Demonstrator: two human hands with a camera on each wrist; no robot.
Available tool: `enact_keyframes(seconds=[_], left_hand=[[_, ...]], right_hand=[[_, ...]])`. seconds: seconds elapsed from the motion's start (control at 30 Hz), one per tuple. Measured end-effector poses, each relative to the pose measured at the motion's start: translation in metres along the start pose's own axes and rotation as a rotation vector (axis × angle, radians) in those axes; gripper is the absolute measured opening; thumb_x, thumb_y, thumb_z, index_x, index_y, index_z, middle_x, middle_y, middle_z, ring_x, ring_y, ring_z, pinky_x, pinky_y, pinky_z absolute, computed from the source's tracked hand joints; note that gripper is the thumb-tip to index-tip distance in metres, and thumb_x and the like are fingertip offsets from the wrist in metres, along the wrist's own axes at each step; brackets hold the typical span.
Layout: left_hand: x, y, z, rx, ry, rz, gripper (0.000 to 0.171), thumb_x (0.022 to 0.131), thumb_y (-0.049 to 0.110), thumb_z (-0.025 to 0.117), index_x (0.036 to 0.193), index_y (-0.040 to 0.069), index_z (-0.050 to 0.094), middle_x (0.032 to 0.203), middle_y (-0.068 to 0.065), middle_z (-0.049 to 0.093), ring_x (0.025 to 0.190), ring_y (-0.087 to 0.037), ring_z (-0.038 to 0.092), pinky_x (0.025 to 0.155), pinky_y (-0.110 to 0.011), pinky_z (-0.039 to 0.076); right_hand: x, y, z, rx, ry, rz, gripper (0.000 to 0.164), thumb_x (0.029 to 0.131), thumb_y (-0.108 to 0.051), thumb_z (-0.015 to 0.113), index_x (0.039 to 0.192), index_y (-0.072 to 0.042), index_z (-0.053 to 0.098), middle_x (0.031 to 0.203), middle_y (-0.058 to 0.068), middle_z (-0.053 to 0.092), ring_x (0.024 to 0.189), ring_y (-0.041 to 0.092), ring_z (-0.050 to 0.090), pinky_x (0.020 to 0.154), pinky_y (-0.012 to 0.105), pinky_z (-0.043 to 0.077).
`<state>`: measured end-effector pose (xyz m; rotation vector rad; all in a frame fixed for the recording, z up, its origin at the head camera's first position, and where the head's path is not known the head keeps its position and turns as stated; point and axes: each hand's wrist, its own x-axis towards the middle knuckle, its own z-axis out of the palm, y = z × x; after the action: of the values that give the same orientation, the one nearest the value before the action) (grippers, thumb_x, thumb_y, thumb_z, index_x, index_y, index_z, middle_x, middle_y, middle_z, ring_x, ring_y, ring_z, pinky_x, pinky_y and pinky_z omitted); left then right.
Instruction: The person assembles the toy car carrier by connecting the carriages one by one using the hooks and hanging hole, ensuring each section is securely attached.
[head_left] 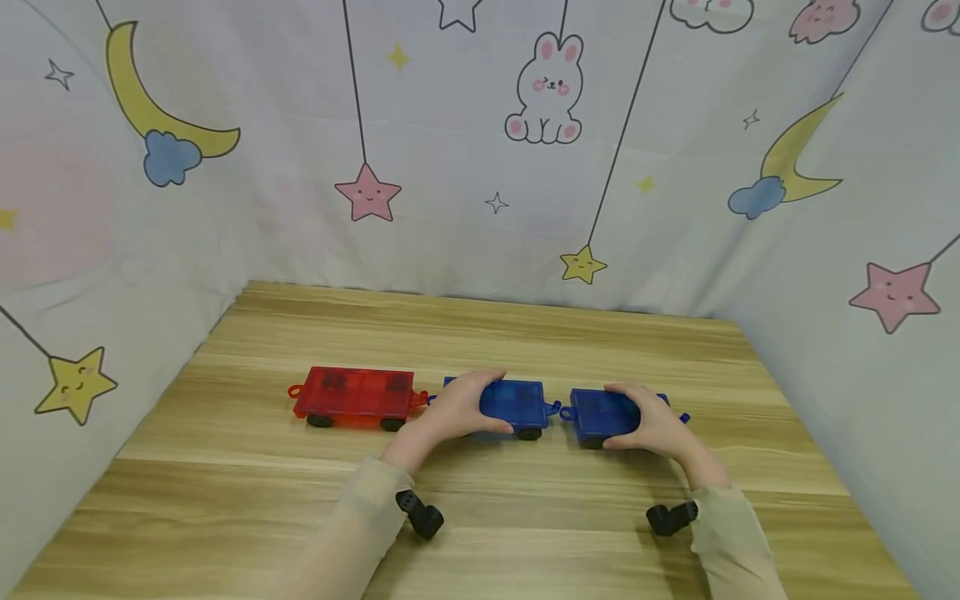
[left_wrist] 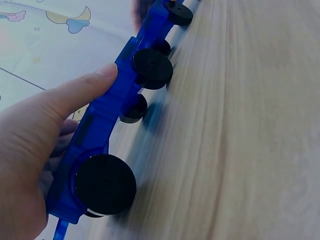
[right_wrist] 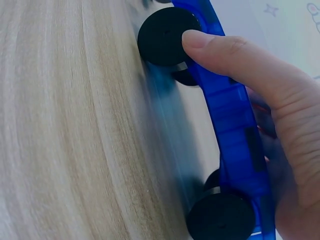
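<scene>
Left car (head_left: 521,402) and right car (head_left: 592,408) look like light, stiff plastic, probably slick-faced and free-rolling; couplers (left_wrist: 60,230) look weakest. Take the long sides, clear of the wheels (left_wrist: 106,185). Both sit toward the worktop's (head_left: 525,525) back edge: left car about mid-span, right car nearer the back right corner. Red car (head_left: 363,393) is toward the back left, untouched. Your left hand (head_left: 454,408) has fingers spread to deck width, pinching left car. Your right hand (head_left: 654,423) grips right car likewise, thumb tip overlapping a wheel.
</scene>
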<state>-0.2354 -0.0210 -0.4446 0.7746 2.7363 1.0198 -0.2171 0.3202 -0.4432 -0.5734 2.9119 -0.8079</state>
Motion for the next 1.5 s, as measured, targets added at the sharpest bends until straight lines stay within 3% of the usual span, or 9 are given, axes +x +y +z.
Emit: enact_keyframes(seconds=[0.53,1.5], left_hand=[[0.0001,-0.001,0.0004,-0.029,-0.008,-0.025,0.089,0.074,0.044,0.084,0.147,0.009,0.045,0.149,-0.01,0.048,0.138,-0.032,0.043,0.112,-0.053,0.037],[0.0009,-0.0019,0.0029,-0.013,0.009,-0.041,0.087,0.074,0.046,0.083,0.146,0.012,0.047,0.147,-0.011,0.05,0.136,-0.032,0.045,0.11,-0.054,0.039]], right_hand=[[-0.0017,0.0016,0.0011,0.011,0.031,0.034,0.089,0.071,-0.037,0.087,0.144,-0.006,0.046,0.144,0.025,0.045,0.132,0.05,0.039,0.101,0.069,0.036],[0.0019,-0.0051,0.0041,0.028,0.054,0.012,0.09,0.072,-0.036,0.086,0.144,-0.002,0.044,0.145,0.027,0.044,0.133,0.051,0.038,0.102,0.069,0.034]])
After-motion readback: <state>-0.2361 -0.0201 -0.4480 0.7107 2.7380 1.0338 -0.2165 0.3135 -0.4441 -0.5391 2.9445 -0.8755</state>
